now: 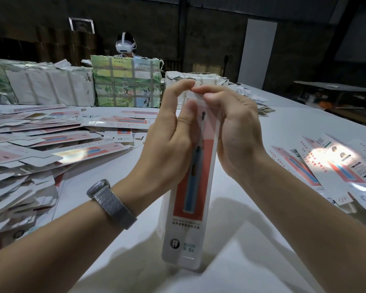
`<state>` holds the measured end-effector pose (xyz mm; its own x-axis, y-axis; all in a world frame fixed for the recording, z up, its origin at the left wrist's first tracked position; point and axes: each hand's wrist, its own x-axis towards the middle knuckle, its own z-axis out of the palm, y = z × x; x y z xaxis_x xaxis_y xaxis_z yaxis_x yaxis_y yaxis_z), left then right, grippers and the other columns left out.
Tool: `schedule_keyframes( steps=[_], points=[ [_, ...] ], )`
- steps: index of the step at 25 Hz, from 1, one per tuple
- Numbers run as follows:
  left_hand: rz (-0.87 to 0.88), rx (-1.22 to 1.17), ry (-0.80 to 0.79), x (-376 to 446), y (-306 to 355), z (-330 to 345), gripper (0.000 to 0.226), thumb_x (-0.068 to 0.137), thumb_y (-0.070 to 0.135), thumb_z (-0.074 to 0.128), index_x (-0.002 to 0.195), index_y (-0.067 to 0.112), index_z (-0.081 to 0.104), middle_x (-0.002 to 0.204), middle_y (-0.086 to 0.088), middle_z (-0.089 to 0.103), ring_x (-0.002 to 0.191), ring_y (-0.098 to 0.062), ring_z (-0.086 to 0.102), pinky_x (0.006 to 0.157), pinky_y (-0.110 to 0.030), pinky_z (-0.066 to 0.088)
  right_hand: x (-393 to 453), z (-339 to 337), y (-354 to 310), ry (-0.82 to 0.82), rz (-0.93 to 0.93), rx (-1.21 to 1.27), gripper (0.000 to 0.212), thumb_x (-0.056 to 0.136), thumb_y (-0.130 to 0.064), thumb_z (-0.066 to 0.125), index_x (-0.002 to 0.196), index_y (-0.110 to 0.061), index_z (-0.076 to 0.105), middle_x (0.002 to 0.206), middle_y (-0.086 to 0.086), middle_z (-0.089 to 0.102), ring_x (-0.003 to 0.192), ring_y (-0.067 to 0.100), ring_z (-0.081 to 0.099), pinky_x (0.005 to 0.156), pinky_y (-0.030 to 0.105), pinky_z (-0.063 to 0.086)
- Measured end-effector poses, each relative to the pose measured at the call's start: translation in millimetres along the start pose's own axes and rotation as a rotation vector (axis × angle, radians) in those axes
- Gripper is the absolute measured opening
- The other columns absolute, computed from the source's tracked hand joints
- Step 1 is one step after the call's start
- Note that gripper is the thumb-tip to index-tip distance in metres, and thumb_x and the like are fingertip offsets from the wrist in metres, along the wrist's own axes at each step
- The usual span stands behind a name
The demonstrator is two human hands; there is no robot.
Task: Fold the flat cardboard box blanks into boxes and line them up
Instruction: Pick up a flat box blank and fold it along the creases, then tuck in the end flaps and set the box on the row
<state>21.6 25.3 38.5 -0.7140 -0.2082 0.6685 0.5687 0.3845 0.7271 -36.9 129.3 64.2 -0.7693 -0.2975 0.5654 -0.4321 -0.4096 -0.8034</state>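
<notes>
White-and-red box (190,176) stood upright mid-table (251,240), long axis vertical, bottom end on the surface. Left hand (167,132) and right hand (230,123) flank its top, fingertips pinching the top flap (195,86); next fold likely goes down into the open end

held box (188,187): "SL" | right-side flat blank (342,199): "QF"

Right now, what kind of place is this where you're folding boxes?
Probably a packing workshop or warehouse. A heap of flat red-and-white cardboard box blanks covers the white table, strapped bundles of printed cardboard stand behind, and both hands hold a tall narrow red-and-white box.
</notes>
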Motion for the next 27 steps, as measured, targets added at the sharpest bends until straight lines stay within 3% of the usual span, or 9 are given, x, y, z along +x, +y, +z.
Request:
schedule_keyframes(
  steps=[4, 9, 12, 15, 18, 20, 22, 24, 27],
  points=[
    [-0.039, -0.059, 0.013, 1, 2, 0, 0.028, 0.107, 0.036, 0.035, 0.133, 0.031, 0.044, 0.099, -0.008, 0.067, 0.080, -0.026, 0.070, 0.068, -0.050, 0.061, -2, 3, 7, 0.033, -0.112, -0.124, 0.024, 0.097, -0.005, 0.051, 0.089, -0.006, 0.074, 0.080, 0.005, 0.072, 0.073, 0.016, 0.065, 0.064, 0.029, 0.054],
    [-0.072, -0.047, 0.039, 3, 1, 0, 0.023, 0.108, 0.036, 0.035, 0.127, 0.028, 0.044, 0.095, -0.007, 0.067, 0.075, -0.020, 0.069, 0.065, -0.039, 0.061, -3, 1, 12, -0.023, -0.195, -0.202, 0.024, 0.099, -0.007, 0.050, 0.089, -0.005, 0.071, 0.069, -0.009, 0.066, 0.065, 0.006, 0.061, 0.059, 0.022, 0.051],
    [-0.092, -0.043, 0.087, 5, 2, 1, 0.016, 0.109, 0.036, 0.037, 0.122, 0.029, 0.044, 0.092, -0.003, 0.067, 0.073, -0.012, 0.068, 0.063, -0.030, 0.055, -3, 0, 12, -0.010, -0.257, -0.395, 0.018, 0.098, -0.016, 0.053, 0.097, -0.011, 0.071, 0.086, -0.007, 0.066, 0.081, 0.006, 0.062, 0.072, 0.028, 0.054],
    [-0.203, -0.154, 0.145, 9, 9, 0, 0.009, 0.109, 0.037, 0.038, 0.112, 0.030, 0.043, 0.095, -0.004, 0.069, 0.076, -0.011, 0.069, 0.067, -0.034, 0.059, -4, 2, 10, 0.053, -0.357, -0.783, 0.030, 0.096, -0.032, 0.058, 0.120, -0.016, 0.067, 0.109, -0.001, 0.052, 0.103, 0.013, 0.055, 0.088, 0.036, 0.051],
    [-0.371, -0.423, 0.096, 13, 14, -1, 0.028, 0.109, 0.044, 0.033, 0.122, 0.022, 0.045, 0.112, -0.013, 0.072, 0.102, -0.023, 0.072, 0.090, -0.049, 0.059, -3, 7, 2, -0.052, -0.245, -1.039, 0.060, 0.092, -0.050, 0.052, 0.143, -0.019, 0.049, 0.120, -0.003, 0.040, 0.116, 0.017, 0.050, 0.092, 0.042, 0.052],
    [-0.332, -0.492, -0.062, 14, 10, 0, 0.041, 0.105, 0.053, 0.034, 0.130, 0.023, 0.048, 0.121, -0.011, 0.070, 0.114, -0.023, 0.068, 0.095, -0.049, 0.055, 2, 3, -5, -0.091, -0.185, -1.164, 0.072, 0.089, -0.050, 0.056, 0.151, -0.019, 0.036, 0.130, 0.000, 0.037, 0.121, 0.020, 0.047, 0.093, 0.045, 0.053],
    [-0.303, -0.403, -0.195, 14, 0, 0, 0.052, 0.090, 0.065, 0.045, 0.135, 0.040, 0.048, 0.130, 0.007, 0.066, 0.117, -0.006, 0.064, 0.097, -0.041, 0.050, 11, -8, -11, -0.097, -0.166, -1.218, 0.066, 0.088, -0.040, 0.059, 0.147, -0.019, 0.041, 0.131, 0.001, 0.041, 0.119, 0.023, 0.047, 0.092, 0.044, 0.051],
    [-0.283, -0.261, -0.165, 16, -9, -1, 0.048, 0.074, 0.072, 0.053, 0.122, 0.062, 0.051, 0.134, 0.021, 0.060, 0.114, 0.007, 0.058, 0.094, -0.037, 0.046, 27, -32, -16, -0.045, -0.110, -1.370, 0.053, 0.085, -0.032, 0.057, 0.137, -0.019, 0.049, 0.128, 0.002, 0.045, 0.118, 0.026, 0.045, 0.088, 0.040, 0.046],
    [-0.320, -0.109, -0.124, 28, -34, -6, 0.029, 0.094, 0.055, 0.057, 0.123, 0.054, 0.061, 0.133, 0.016, 0.063, 0.122, -0.004, 0.059, 0.097, -0.046, 0.050, 50, -91, -18, 0.051, 0.136, -1.657, 0.031, 0.085, -0.023, 0.054, 0.116, -0.019, 0.053, 0.127, 0.005, 0.050, 0.119, 0.030, 0.042, 0.081, 0.041, 0.039]
  ],
)
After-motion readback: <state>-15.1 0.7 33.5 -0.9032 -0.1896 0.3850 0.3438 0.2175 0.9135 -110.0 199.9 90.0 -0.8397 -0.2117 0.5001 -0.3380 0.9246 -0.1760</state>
